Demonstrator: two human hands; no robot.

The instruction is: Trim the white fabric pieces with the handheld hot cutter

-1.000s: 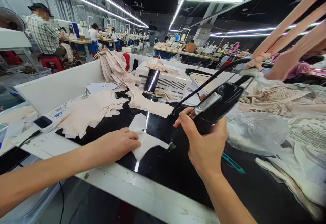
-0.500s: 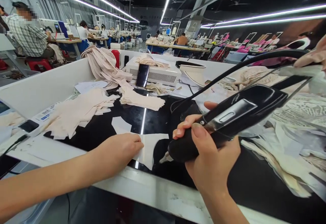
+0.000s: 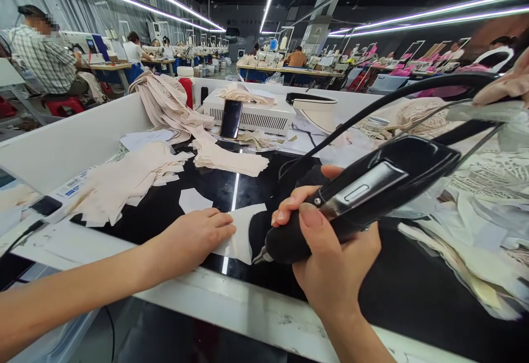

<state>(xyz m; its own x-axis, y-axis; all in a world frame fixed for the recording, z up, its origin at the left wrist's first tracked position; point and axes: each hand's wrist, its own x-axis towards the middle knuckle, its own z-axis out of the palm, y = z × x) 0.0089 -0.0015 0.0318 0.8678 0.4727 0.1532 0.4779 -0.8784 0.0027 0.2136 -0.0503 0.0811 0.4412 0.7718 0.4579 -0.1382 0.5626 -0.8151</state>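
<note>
A white cut fabric piece (image 3: pixel 243 228) with curved edges lies on the black tabletop (image 3: pixel 165 209). My left hand (image 3: pixel 206 231) rests on its left part, fingers together and holding it; the thumb is hidden. In my right hand (image 3: pixel 330 247) is a black corded handheld tool (image 3: pixel 363 189) with a silver side plate. Its pointed metal tip (image 3: pixel 261 256) is at the lower right corner of the fabric piece; I cannot tell whether they touch. A smaller white piece (image 3: pixel 194 200) lies just beyond my left hand.
Pale pink fabric stacks (image 3: pixel 128 181) lie to the left, another (image 3: pixel 227 159) farther back. A phone (image 3: pixel 231 119) leans on a white vented box (image 3: pixel 268 118). A cable (image 3: pixel 372 96) arches over the right side, above lace and fabric scraps (image 3: pixel 463 242). Several people sit at sewing machines beyond.
The fabric piece has turned, its right end now tilted upward. My left fingers have straightened somewhat over it. The tool has moved left and its tip is now at the piece's corner.
</note>
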